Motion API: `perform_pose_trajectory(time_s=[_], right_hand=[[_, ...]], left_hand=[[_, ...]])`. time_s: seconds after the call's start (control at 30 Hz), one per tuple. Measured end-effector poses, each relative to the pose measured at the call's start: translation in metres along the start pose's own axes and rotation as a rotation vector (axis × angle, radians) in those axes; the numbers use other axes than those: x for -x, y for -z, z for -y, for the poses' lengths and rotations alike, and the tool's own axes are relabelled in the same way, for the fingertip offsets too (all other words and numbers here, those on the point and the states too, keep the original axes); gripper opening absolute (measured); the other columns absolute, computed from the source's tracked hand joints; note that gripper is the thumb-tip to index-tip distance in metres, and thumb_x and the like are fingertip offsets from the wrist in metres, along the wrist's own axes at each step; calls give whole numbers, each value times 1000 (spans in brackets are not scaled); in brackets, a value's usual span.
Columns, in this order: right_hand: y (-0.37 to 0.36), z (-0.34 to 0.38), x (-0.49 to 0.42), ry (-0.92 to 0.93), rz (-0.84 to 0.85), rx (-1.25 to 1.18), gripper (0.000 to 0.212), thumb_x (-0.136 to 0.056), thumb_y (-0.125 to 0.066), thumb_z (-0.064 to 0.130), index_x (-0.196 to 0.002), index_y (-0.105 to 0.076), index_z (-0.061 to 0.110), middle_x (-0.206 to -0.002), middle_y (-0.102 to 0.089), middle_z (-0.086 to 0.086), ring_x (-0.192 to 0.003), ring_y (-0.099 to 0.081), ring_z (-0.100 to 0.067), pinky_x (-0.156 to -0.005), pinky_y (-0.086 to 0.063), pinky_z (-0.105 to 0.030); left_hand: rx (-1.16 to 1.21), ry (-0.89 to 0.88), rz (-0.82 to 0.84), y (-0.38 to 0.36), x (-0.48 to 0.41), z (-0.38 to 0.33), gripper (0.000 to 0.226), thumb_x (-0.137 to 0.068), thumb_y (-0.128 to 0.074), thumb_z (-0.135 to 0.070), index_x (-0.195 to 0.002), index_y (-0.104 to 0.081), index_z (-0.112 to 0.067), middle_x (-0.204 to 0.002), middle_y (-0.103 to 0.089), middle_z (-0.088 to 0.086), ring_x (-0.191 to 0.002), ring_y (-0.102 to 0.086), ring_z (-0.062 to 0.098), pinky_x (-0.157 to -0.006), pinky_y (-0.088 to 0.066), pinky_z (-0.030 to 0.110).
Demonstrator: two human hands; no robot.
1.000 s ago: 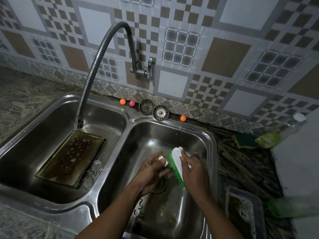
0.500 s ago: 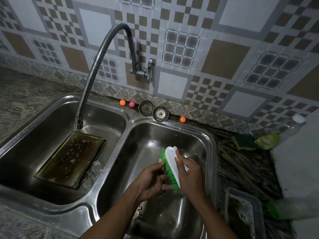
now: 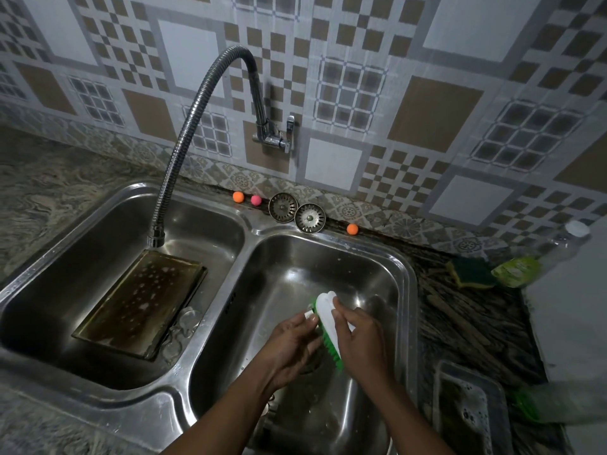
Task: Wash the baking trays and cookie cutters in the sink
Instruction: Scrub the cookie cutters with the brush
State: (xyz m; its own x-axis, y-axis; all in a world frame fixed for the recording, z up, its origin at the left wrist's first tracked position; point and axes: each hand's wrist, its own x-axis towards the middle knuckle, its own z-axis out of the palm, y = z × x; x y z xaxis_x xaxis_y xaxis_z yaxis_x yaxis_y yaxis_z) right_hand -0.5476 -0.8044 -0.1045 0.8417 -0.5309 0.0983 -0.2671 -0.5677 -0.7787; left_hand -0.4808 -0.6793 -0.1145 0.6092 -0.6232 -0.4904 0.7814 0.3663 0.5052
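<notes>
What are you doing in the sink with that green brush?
A person is scrubbing a small cookie cutter over the right sink basin. The left hand holds the cutter, and the right hand grips the green and white brush against it. A soapy baking tray lies in the left basin, under the tap.

My hands (image 3: 328,336) fill the middle of the right basin (image 3: 387,277), leaving bare steel toward its back wall and right side. In the left basin (image 3: 82,257) a soapy baking tray (image 3: 141,300) covers most of the floor, and the flexible faucet hose (image 3: 184,133) arches down over its far end, blocking a straight reach there. Two drain strainers (image 3: 297,211) and small balls (image 3: 238,197) line the back ledge. On the counter to my right, a second tray (image 3: 473,408), a sponge (image 3: 471,274) and a bottle (image 3: 542,257) take up room.
</notes>
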Motion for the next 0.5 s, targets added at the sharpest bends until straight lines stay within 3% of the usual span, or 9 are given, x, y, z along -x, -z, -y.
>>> perform_pose_trajectory(time_s=[0.1, 0.17, 0.23, 0.33, 0.5], right_hand=[[-2, -1, -9, -29, -42, 28, 30, -95, -60, 16, -125, -66, 14, -108, -69, -9, -98, -64, -19, -83, -44, -17], [-3, -1, -13, -29, -57, 37, 30, -94, -61, 14, -123, -66, 12, -107, -71, -11, -97, -65, -21, -83, -44, -18], [-6, -2, -10, -44, -25, 47, 31, -94, -59, 26, -125, -66, 21, -107, -71, -7, -97, -66, -19, -85, -52, -28], [-7, -2, 0, -4, 38, 61, 42, -91, -46, 51, -127, -61, 35, -104, -70, 6, -94, -65, -12, -79, -56, -37], [-9, 0, -2, -4, -6, 46, 43, -91, -45, 51, -128, -60, 36, -105, -68, 3, -94, -64, -14, -78, -56, -37]], left_hand=[[-46, 5, 2, 2, 1, 2, 33, -95, -53, -2, -128, -59, 3, -124, -63, 28, -95, -70, 30, -72, -58, 30], [-44, -29, -15, 3, -1, 2, 34, -95, -54, -1, -129, -59, 1, -124, -64, 26, -105, -68, 34, -83, -58, 35], [16, -55, -35, 5, -3, 1, 35, -95, -52, 0, -130, -57, 1, -124, -64, 25, -110, -66, 35, -89, -57, 37], [55, -22, -31, 9, -3, 1, 35, -98, -47, -1, -131, -56, 3, -124, -64, 26, -107, -67, 32, -85, -58, 35], [92, 126, 49, 15, -1, -7, 36, -100, -45, -5, -133, -52, 7, -133, -55, 30, -123, -56, 41, -89, -57, 43]])
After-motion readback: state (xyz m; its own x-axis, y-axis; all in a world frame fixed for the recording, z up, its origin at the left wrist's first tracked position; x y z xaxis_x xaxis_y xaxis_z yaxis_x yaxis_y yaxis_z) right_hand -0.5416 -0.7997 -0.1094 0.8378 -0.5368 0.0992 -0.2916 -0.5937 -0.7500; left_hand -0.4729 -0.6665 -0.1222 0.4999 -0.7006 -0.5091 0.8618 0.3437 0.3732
